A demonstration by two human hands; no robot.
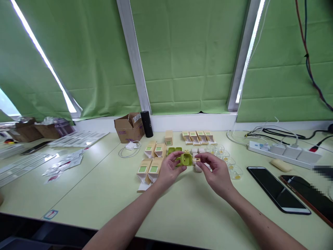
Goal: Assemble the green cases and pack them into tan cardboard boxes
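Observation:
My left hand point(170, 169) is closed on a small open green square case point(186, 159), holding it above the table with its hollow toward me. Close to the case's right side, my right hand point(215, 173) pinches a small pale piece point(196, 160), too small to name. More green square cases point(174, 149) lie behind my left hand. White round pieces point(198, 150) sit just behind the gap between my hands, partly hidden. Beyond my right hand are clear plastic containers point(235, 171) with yellow spots. Small open cartons with green labels point(155, 167) stand beside my left hand.
Several similar cartons point(199, 136) line the back. A cardboard box point(129, 128) and black cylinder point(147, 124) stand by the wall. On the right are a phone point(277, 189), another dark phone point(307, 194) and a power strip point(281, 154). Clear trays point(78, 138) lie left.

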